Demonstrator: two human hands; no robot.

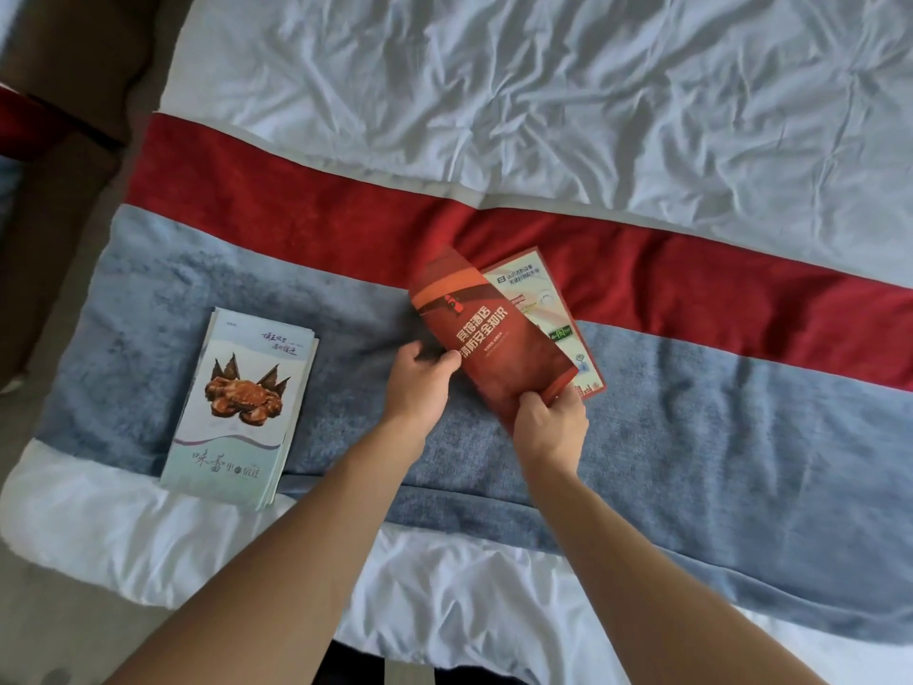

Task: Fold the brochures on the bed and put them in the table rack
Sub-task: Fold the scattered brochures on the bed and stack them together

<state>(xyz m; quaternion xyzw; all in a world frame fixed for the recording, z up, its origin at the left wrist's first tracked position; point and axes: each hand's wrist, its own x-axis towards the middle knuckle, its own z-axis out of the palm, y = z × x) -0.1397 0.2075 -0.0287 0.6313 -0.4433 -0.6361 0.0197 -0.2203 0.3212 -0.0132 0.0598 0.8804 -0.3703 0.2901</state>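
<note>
Bed (642,116): we see a wrinkled white sheet crossed by a red and blue-grey runner (247,229).
Floor (64,200): brown, left of the bed.
Red brochure (486,338): half-folded over the runner; our left hand (420,383) and right hand (551,427) each keep a pinching grip on its edge.
Brochure stack (242,407): on the runner, well left.

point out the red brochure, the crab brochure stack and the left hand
red brochure (486,338), head view, on its red cover panel
crab brochure stack (242,402), head view, on the crab picture
left hand (420,383), head view, on its back
</note>
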